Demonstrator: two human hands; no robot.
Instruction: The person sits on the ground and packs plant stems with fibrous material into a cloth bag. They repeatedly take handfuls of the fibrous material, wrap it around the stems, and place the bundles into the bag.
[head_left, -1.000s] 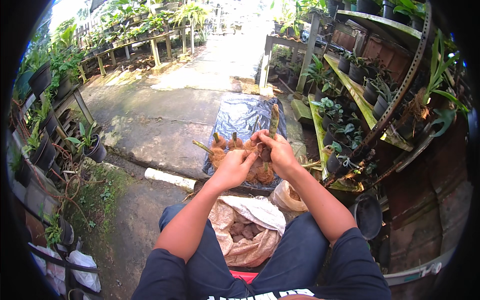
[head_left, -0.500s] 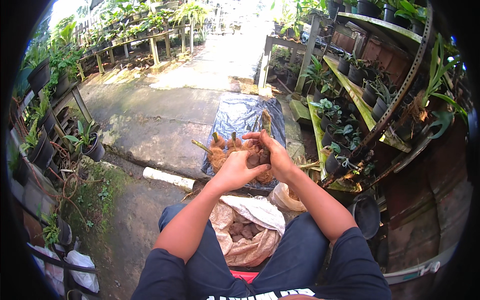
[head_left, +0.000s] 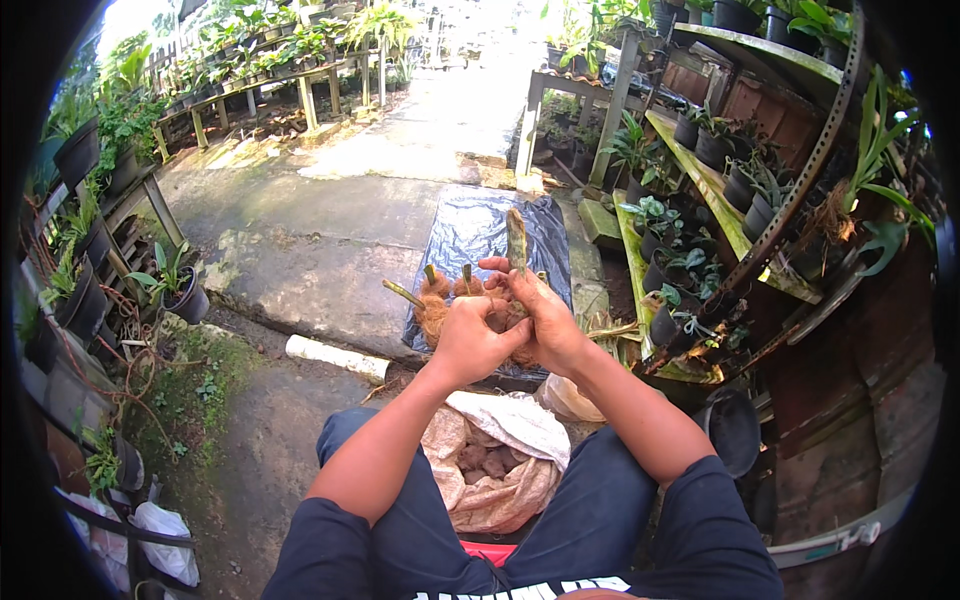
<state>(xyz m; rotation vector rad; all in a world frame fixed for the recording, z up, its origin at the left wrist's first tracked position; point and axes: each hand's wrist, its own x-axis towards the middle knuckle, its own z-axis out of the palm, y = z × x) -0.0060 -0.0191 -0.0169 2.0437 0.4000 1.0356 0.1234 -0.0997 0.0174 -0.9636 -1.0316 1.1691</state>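
Observation:
A thick greenish-brown stem cutting (head_left: 516,238) stands upright between my hands, its lower end hidden by my fingers. My right hand (head_left: 548,318) is closed around the cutting's lower part. My left hand (head_left: 472,338) curls in from the other side with its thumb against the right hand, pressing on the base, where little of the dark brown clump shows. Just beyond, several balls wrapped in brown fibre (head_left: 433,312), with short green stems sticking out, rest on a shiny black plastic sheet (head_left: 462,225). Between my knees an open woven sack (head_left: 505,505) holds brown soil-like lumps (head_left: 486,461).
A pale plastic bag (head_left: 572,396) sits right of the sack. A white pipe piece (head_left: 337,358) lies on the concrete to the left. Shelves of potted plants (head_left: 700,215) line the right; a black bucket (head_left: 733,433) is near my right knee. More pots (head_left: 183,292) stand left.
The cutting has shifted a little left and up, standing straighter. My right hand has turned and its fingers now wrap the stem. My left hand has barely moved, and less of the brown clump shows.

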